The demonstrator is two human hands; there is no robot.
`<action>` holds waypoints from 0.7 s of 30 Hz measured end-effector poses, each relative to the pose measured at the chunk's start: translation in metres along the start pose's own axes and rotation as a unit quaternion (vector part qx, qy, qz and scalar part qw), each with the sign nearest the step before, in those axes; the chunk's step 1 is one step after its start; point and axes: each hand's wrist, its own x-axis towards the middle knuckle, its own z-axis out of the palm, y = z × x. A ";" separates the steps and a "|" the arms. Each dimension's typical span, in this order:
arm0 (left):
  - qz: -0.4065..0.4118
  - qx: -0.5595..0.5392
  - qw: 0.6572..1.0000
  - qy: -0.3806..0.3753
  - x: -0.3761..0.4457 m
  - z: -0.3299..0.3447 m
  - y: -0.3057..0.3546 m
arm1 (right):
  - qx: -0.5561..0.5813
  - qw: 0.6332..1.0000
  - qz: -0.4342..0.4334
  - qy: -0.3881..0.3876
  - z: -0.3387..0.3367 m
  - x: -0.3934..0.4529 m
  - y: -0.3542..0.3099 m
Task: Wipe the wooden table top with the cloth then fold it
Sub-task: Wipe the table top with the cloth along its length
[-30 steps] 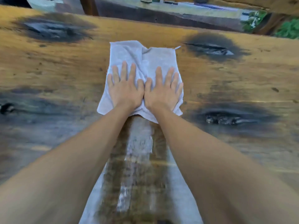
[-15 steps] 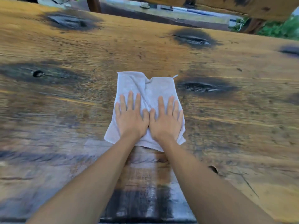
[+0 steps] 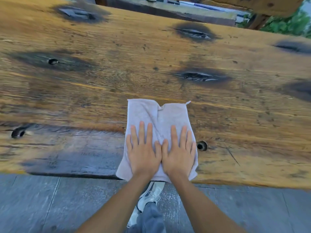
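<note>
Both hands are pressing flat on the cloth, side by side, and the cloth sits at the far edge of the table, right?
Not quite. The head view shows the cloth at the near edge of the table, its lower hem just over that edge. The rest holds: the left hand and right hand press flat on it, side by side.

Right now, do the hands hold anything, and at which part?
Nothing is gripped. The left hand and right hand press flat, fingers straight, on the near half of the cloth.

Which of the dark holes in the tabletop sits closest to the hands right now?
The small round hole beside the right hand, just off the cloth edge; the others lie far left.
</note>
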 end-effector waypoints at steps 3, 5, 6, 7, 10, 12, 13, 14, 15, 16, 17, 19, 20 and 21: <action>0.000 -0.004 1.000 0.000 -0.024 -0.001 0.000 | 0.006 0.999 0.041 0.010 -0.001 -0.027 0.002; -0.004 -0.007 1.000 -0.004 -0.033 -0.002 0.001 | 0.022 0.996 0.083 0.017 -0.004 -0.038 0.000; -0.006 -0.004 1.000 -0.004 -0.036 -0.001 0.000 | 0.024 0.995 0.091 0.019 -0.003 -0.043 -0.002; -0.006 -0.001 1.000 -0.005 -0.037 -0.002 0.000 | 0.023 0.995 0.096 0.018 -0.004 -0.045 -0.003; -0.011 0.006 1.000 -0.012 -0.035 -0.004 0.002 | 0.019 0.994 0.110 0.009 -0.006 -0.042 -0.006; -0.026 0.008 0.999 -0.018 -0.030 -0.003 0.004 | 0.017 0.992 0.124 0.009 -0.007 -0.036 -0.010; -0.031 0.008 0.999 -0.017 -0.024 -0.003 0.007 | 0.017 0.992 0.128 0.012 -0.007 -0.029 -0.011; -0.033 0.009 0.999 -0.015 -0.015 -0.001 0.009 | 0.015 0.991 0.131 0.015 -0.007 -0.019 -0.011; -0.034 0.009 0.999 -0.014 -0.008 -0.001 0.012 | 0.013 0.991 0.133 0.017 -0.007 -0.011 -0.012; -0.032 0.012 0.999 -0.014 0.002 -0.002 0.014 | 0.013 0.991 0.132 0.020 -0.006 0.000 -0.012; -0.029 0.015 0.999 -0.015 0.013 -0.002 0.017 | 0.013 0.991 0.129 0.019 -0.007 0.011 -0.013; -0.025 0.019 0.999 -0.015 0.037 -0.003 0.023 | 0.001 0.993 0.117 0.010 -0.004 0.036 -0.015; -0.025 0.020 0.999 -0.015 0.048 -0.003 0.025 | -0.004 0.994 0.111 0.007 -0.003 0.048 -0.016; -0.024 0.022 0.999 -0.018 0.060 -0.003 0.028 | -0.007 0.994 0.104 0.007 -0.002 0.061 -0.017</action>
